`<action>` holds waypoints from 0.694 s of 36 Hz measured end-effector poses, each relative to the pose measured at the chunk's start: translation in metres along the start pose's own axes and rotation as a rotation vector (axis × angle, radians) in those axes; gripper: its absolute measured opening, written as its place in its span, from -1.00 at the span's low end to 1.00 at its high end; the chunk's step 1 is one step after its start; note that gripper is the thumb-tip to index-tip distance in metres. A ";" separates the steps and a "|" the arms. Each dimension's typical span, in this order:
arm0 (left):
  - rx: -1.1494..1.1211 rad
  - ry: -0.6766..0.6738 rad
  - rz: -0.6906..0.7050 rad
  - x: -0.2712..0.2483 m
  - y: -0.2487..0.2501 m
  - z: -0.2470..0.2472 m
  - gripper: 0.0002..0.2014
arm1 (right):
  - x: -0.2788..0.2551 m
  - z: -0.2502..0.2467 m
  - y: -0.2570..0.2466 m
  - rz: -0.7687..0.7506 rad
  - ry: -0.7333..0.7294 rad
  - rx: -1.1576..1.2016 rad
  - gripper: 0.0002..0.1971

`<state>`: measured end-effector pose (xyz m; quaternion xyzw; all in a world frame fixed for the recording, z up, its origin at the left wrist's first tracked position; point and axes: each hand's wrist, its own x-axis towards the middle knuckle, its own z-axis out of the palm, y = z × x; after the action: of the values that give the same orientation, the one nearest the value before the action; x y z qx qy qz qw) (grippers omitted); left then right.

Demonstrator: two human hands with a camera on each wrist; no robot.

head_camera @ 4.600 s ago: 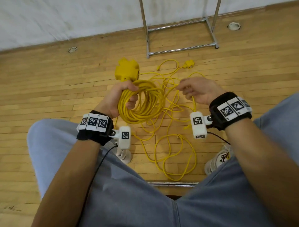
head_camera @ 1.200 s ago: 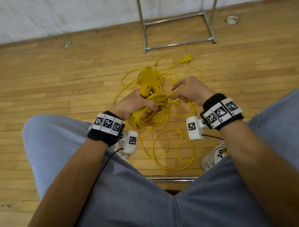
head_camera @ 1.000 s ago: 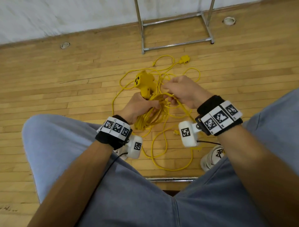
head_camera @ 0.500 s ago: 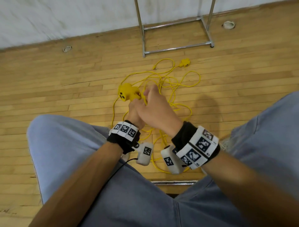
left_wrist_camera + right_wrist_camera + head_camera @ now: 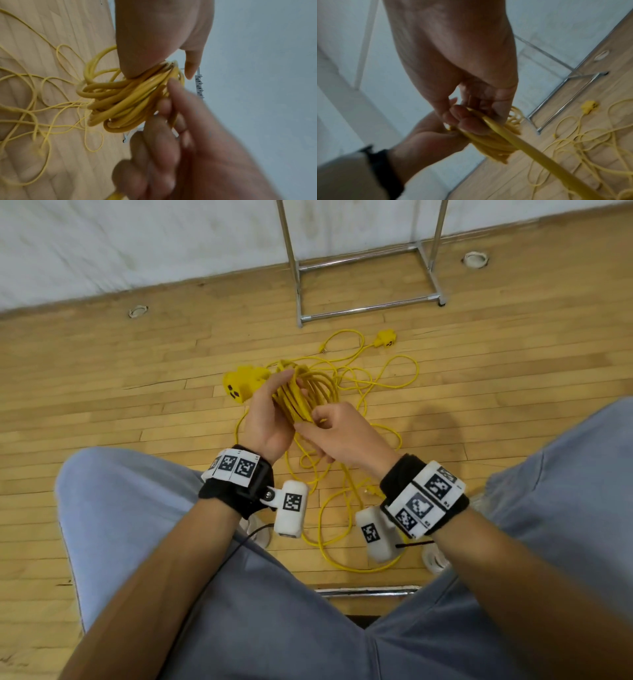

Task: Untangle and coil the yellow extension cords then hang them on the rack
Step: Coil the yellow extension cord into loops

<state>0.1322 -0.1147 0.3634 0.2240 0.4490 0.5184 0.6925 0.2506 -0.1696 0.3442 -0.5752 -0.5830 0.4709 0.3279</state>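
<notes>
My left hand (image 5: 279, 395) grips a bundle of coiled yellow extension cord (image 5: 308, 392) above the floor, its yellow socket block (image 5: 241, 383) sticking out to the left. Just below and to the right, my right hand (image 5: 317, 424) pinches a strand of the same cord at the coil's near end. In the right wrist view the pinched strand (image 5: 522, 147) runs taut away from the right hand's fingers (image 5: 465, 121) beside the coil (image 5: 493, 147). The left wrist view shows the coil (image 5: 126, 97) under my palm. More cord (image 5: 373, 378) lies tangled on the floor.
The chrome rack base (image 5: 370, 309) stands at the wall just beyond the tangle. A second yellow socket (image 5: 385, 339) and a plug (image 5: 322, 349) lie near it. Loose loops (image 5: 342, 529) trail between my knees and shoes. Round floor fittings (image 5: 138, 311) sit in the wooden floor.
My right hand crossed over onto the left with a strand and has now drawn back down and right, uncovering the coil. The left hand has turned, swinging the socket block left.
</notes>
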 end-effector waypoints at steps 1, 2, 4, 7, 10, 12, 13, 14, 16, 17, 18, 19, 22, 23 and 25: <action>-0.021 -0.033 -0.019 -0.004 0.004 0.003 -0.85 | 0.002 -0.004 0.006 -0.014 -0.004 -0.024 -0.62; -0.032 -0.061 -0.011 -0.002 0.007 0.002 -0.85 | 0.004 -0.008 0.013 -0.018 -0.010 -0.050 -0.58; -0.052 -0.077 -0.002 -0.001 0.014 -0.001 -0.86 | 0.009 -0.015 0.026 0.005 -0.037 -0.082 -0.50; -0.065 -0.046 0.018 0.002 0.027 -0.005 -0.89 | 0.017 -0.023 0.048 0.078 -0.045 -0.119 -0.44; -0.153 -0.127 0.031 0.002 0.038 -0.007 -0.88 | 0.022 -0.028 0.071 0.144 -0.015 -0.136 -0.48; -0.198 -0.162 0.045 0.000 0.043 -0.009 -0.91 | 0.025 -0.029 0.085 0.190 -0.001 -0.156 -0.47; -0.205 -0.171 0.056 -0.002 0.045 -0.009 -0.93 | 0.026 -0.029 0.090 0.218 0.001 -0.158 -0.47; -0.206 -0.181 0.067 -0.003 0.047 -0.009 -0.93 | 0.027 -0.028 0.095 0.246 0.002 -0.153 -0.47; -0.194 -0.204 0.076 -0.005 0.048 -0.010 -0.91 | 0.029 -0.027 0.103 0.290 0.005 -0.134 -0.45; -0.181 -0.210 0.079 -0.007 0.048 -0.009 -0.90 | 0.029 -0.026 0.107 0.309 0.010 -0.126 -0.44; -0.176 -0.216 0.075 -0.009 0.048 -0.009 -0.88 | 0.029 -0.026 0.110 0.326 0.020 -0.120 -0.45; -0.164 -0.216 0.072 -0.011 0.048 -0.008 -0.88 | 0.029 -0.025 0.113 0.339 0.026 -0.120 -0.48; -0.145 -0.218 0.060 -0.013 0.045 -0.005 -0.86 | 0.028 -0.022 0.115 0.316 -0.019 -0.181 -0.58; -0.133 -0.217 0.058 -0.013 0.043 -0.004 -0.84 | 0.026 -0.020 0.112 0.294 -0.051 -0.212 -0.58; -0.119 -0.218 0.065 -0.011 0.040 -0.003 -0.80 | 0.024 -0.012 0.108 0.248 -0.119 -0.236 -0.56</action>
<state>0.1078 -0.1108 0.3972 0.2521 0.3322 0.5389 0.7319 0.2979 -0.1555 0.2439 -0.6483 -0.5772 0.4693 0.1625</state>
